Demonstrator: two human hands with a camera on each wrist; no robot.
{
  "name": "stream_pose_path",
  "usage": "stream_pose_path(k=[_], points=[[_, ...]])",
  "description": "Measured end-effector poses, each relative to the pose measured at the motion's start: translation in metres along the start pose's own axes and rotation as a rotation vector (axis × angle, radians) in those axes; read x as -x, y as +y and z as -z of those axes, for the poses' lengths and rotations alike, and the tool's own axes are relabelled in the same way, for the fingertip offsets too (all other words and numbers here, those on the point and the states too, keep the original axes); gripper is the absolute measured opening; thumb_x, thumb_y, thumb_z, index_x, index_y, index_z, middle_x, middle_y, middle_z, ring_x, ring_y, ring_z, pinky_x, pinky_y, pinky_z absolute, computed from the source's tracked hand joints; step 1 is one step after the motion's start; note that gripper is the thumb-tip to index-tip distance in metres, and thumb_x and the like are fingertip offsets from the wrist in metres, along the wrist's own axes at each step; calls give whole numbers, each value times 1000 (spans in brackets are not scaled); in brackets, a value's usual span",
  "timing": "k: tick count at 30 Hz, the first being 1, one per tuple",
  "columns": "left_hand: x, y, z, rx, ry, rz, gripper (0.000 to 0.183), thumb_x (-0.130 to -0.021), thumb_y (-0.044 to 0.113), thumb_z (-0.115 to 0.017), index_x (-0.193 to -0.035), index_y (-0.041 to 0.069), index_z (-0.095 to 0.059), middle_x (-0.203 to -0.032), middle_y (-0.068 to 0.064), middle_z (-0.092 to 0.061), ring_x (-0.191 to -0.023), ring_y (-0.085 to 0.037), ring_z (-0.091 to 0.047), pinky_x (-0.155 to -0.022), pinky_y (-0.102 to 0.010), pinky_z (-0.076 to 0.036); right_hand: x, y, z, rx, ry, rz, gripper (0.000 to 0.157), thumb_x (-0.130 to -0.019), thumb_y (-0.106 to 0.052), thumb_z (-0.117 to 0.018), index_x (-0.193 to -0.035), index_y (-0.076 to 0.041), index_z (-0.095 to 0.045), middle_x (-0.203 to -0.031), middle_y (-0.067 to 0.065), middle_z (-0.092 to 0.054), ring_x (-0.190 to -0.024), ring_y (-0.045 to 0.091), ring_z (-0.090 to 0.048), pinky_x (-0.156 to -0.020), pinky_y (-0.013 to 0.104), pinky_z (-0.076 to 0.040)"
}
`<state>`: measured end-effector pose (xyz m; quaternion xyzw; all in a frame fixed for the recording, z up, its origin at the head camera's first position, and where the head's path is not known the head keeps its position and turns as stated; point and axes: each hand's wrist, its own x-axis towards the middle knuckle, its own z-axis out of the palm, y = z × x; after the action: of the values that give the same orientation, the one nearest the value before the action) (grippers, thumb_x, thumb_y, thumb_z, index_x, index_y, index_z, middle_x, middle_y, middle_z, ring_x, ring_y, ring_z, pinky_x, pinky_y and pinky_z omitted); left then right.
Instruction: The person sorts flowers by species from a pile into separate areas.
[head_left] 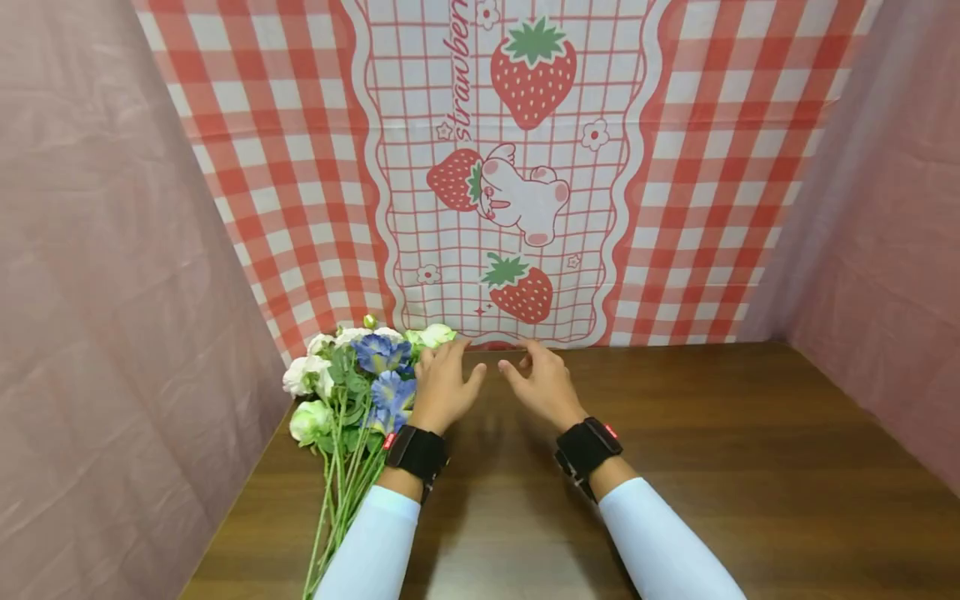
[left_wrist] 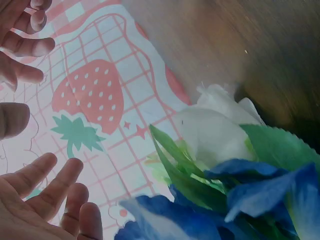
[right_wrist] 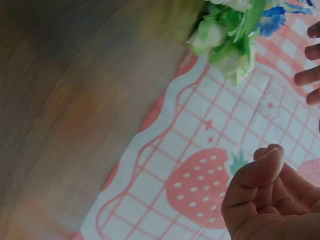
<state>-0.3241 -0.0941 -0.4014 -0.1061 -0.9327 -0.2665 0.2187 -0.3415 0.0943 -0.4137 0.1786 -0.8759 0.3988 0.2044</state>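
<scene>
A bunch of artificial-looking flowers (head_left: 345, 387) lies at the left of the table, its white and green blooms at the far end and long green stems (head_left: 339, 483) running toward me. My left hand (head_left: 444, 387) hovers beside the blue flowers (head_left: 392, 396), overlapping the edge of the bunch in the head view; its fingers are spread and hold nothing. To its right, my right hand (head_left: 547, 390) faces it across a small gap. In the right wrist view the right thumb and fingers (right_wrist: 260, 175) bend loosely toward each other with nothing between them.
The brown wooden table (head_left: 720, 450) reaches back to a red-and-white checked cloth (head_left: 697, 167) with strawberry prints, hanging behind it. Pink curtains (head_left: 112, 292) stand at both sides. Each wrist wears a black strap (head_left: 588, 454).
</scene>
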Motion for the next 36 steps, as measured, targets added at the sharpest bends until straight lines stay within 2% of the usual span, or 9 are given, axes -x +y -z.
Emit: stream_pose_path(k=[5,10,16,24,32,34,36], points=[[9,-3,9,-68,20,32,53,-102,39,-63,-148,14,-53,-137,-15,-59,-119,-41,-45,-101,-58,-34,3,-9,-9,-14,-36,3,50,-98,-36,-70,-133,-3,-61,-93,8,-64,-82,24,-62,-71,42,-53],[12,-7,20,-103,72,56,50,-101,37,-63,-144,12,-56,-136,-16,-60,-116,-42,-47,-101,-58,-35,3,-17,-22,-24,-61,20,47,-97,-34,-72,-131,-2,-62,-92,8,-64,-83,24,-63,-73,43,-53],[14,-15,36,-126,106,154,51,-96,30,-65,-142,8,-58,-135,-18,-61,-114,-42,-49,-99,-56,-38,2,-23,-34,-6,-63,45,46,-96,-32,-73,-128,-1,-64,-89,8,-63,-82,25,-62,-75,45,-52],[19,-27,56,-101,61,225,49,-98,26,-60,-144,7,-56,-137,-19,-60,-117,-45,-51,-98,-58,-40,5,-29,-43,-13,-81,38,43,-97,-35,-70,-128,-5,-65,-90,6,-65,-84,25,-64,-77,46,-53],[28,-50,76,-147,-35,374,48,-92,25,-61,-135,4,-58,-130,-21,-63,-117,-49,-54,-96,-61,-42,4,-38,-51,-40,-110,52,43,-98,-36,-68,-128,-5,-65,-90,6,-65,-84,25,-63,-76,45,-52],[30,-57,81,-164,-48,400,45,-90,23,-61,-129,1,-58,-122,-23,-66,-109,-49,-59,-91,-61,-46,3,-41,-53,-51,-135,51,44,-99,-37,-67,-130,-5,-64,-94,8,-66,-87,25,-64,-77,46,-52],[33,-65,89,-169,-77,427,30,-87,18,-58,-111,2,-60,-99,-20,-66,-87,-41,-63,-74,-53,-50,1,-43,-57,-66,-165,49,46,-100,-38,-66,-132,-5,-63,-97,11,-67,-91,27,-66,-79,46,-52]])
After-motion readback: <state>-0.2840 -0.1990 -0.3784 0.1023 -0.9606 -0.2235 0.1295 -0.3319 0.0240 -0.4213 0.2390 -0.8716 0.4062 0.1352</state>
